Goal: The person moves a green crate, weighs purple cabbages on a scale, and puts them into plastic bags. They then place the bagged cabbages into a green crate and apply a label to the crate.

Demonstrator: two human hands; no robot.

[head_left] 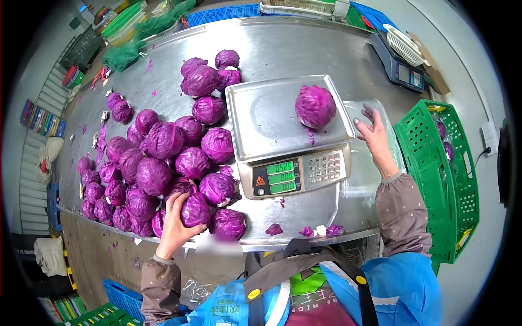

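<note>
My left hand point(176, 224) is curled round a red cabbage point(194, 211) at the front of a large heap of red cabbages point(165, 139). Its thumb presses the near side, and the cabbage is among the others. On the steel pan point(261, 122) of a weighing scale point(296, 171) sits one single red cabbage point(315, 106), toward the right side. The scale's green displays are lit. Just off the pan's right edge, my right hand point(374, 133) hovers with its fingers apart and nothing in it. Clear plastic bags point(356, 187) lie on the table beneath and beside it.
A green crate point(435, 179) stands along the right, with bagged cabbages partly visible inside. A second scale point(397, 62) with a white basket point(404, 46) is at the back right. Loose purple leaves point(274, 229) lie near the front edge of the steel table point(293, 214).
</note>
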